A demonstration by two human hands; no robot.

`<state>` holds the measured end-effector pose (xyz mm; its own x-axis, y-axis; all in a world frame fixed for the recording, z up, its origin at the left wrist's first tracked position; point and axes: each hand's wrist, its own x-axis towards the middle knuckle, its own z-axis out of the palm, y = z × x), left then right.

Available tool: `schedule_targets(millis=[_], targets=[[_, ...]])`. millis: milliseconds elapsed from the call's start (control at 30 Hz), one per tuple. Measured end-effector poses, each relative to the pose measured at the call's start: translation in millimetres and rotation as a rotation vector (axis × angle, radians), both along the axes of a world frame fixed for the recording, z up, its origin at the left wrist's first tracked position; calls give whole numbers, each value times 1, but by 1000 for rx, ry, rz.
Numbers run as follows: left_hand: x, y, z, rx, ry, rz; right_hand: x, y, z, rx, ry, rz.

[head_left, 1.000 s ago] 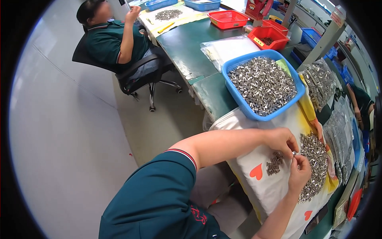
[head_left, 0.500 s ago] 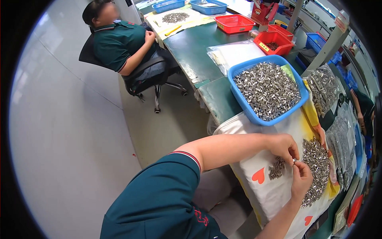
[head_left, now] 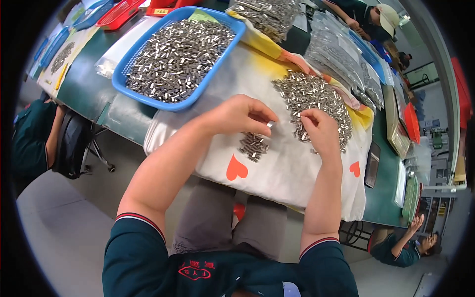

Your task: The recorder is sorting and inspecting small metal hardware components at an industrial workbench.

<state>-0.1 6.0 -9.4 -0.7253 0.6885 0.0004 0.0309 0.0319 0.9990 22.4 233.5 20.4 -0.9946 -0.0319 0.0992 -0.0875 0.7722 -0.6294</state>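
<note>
Co-worker [head_left: 32, 141] in a dark green shirt sits at the left edge, beside a black chair back [head_left: 71, 146]. Farther off on the left, a scatter of metal bits [head_left: 63, 57] lies on a pale cloth. Next comes a blue basket [head_left: 153, 103] heaped with short silver cylinders [head_left: 180, 62], a green slip [head_left: 204, 16] at its far side. To its right and nearer, the left hand [head_left: 240, 117] is curled, thumb and finger pinched on one shiny piece [head_left: 270, 124] at the tips. A small pile [head_left: 254, 147] of cylinders lies just on its near side, on a white cloth [head_left: 282, 173] printed with red hearts. Farther right, the right hand [head_left: 322, 131] has thumb and forefinger almost together over the near left part of a large pile [head_left: 316, 94]; I cannot tell whether they grip anything. Clear bags [head_left: 336, 44] stand beyond. A dark flat object [head_left: 373, 165] lies right of the cloth.
</note>
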Motion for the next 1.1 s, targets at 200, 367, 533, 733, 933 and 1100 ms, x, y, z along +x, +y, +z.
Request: schedule_targets(millis=[200, 367, 533, 733, 933, 1100], targets=[[-1, 14, -4, 25, -100, 39, 7, 5, -11, 149, 107, 121], [1, 10, -4, 64, -139, 100, 10, -7, -17, 318, 249, 181], [3, 7, -3, -42, -80, 7, 12, -20, -12, 259, 315, 163], [2, 9, 1, 48, -192, 51, 20, -29, -3, -396, 6, 193], [1, 8, 1, 120, -269, 87, 23, -37, -3, -447, -55, 200], [2, 8, 1, 88, -249, 97, 24, -39, -6, -322, 71, 207]])
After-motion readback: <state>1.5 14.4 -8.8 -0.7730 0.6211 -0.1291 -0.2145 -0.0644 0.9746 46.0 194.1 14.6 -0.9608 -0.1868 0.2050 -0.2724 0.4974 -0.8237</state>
